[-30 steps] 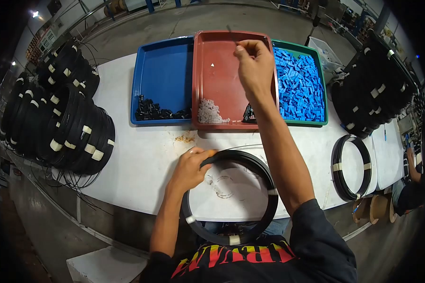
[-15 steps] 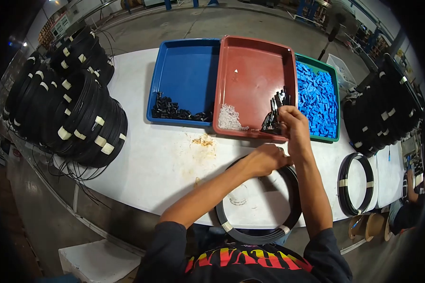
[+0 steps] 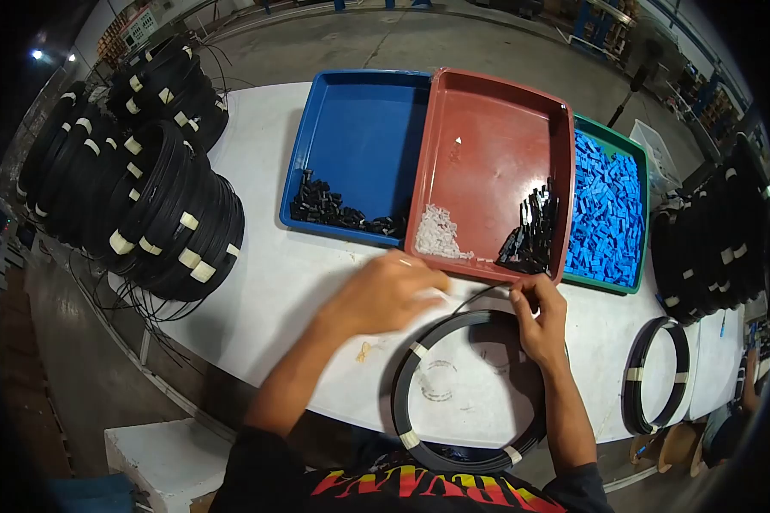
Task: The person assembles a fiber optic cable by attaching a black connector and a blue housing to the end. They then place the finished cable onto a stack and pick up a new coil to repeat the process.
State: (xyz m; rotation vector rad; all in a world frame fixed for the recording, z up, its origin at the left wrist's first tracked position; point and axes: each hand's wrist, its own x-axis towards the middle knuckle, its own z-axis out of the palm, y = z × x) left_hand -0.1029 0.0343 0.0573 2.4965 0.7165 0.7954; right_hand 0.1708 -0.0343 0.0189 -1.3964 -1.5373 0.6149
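Observation:
A coil of black cable (image 3: 399, 402), bound with pale tape, lies on the white table (image 3: 291, 282) in front of me. A loose cable end (image 3: 479, 295) arcs up from it. My right hand (image 3: 541, 321) rests on the coil's far side and pinches that end just below the red tray (image 3: 496, 128). My left hand (image 3: 385, 292) is blurred, hovering over the table left of the coil, with its fingers reaching toward the tray's front edge. I cannot make out anything in it. The red tray holds clear small parts (image 3: 441, 235) and black parts (image 3: 530, 232).
A blue tray (image 3: 359, 120) with black pieces (image 3: 334, 209) sits left of the red one. A green tray (image 3: 629, 286) full of blue parts (image 3: 607, 209) sits right. Stacks of black coils stand at left (image 3: 154, 197) and right (image 3: 719, 239). One single coil (image 3: 654, 376) lies at right.
My right hand came back from the red tray's black parts to the coil and now pinches the cable end. My left hand moved left off the coil. The view has shifted.

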